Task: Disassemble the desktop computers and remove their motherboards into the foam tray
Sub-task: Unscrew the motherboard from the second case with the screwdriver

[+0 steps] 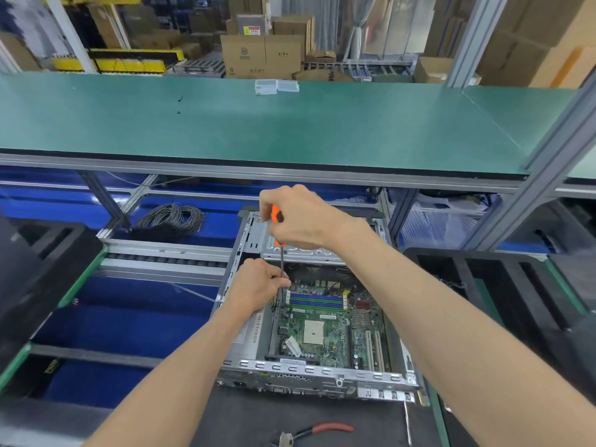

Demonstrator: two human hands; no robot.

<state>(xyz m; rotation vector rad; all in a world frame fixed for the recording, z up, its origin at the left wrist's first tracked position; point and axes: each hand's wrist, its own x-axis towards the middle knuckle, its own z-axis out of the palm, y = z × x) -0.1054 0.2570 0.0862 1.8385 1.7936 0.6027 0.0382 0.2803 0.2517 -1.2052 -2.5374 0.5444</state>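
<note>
An open desktop case (319, 372) lies on the bench in front of me, its green motherboard (325, 330) exposed inside. My right hand (300, 221) grips the orange handle of a screwdriver (276, 216), held upright over the board's far left corner. My left hand (259, 283) pinches the screwdriver's metal shaft just above the board, beside the blue and green memory slots (317, 301). The tip is hidden behind my left fingers. Black foam trays (490, 285) stand to the right of the case and at the far left (35, 272).
Red-handled pliers (317, 430) lie on the dark mat near me. A coil of grey cable (171, 221) sits in the blue bin at the back left. A green shelf (258, 124) spans above, with small clear plastic boxes (275, 86) on it. Cardboard boxes stand behind.
</note>
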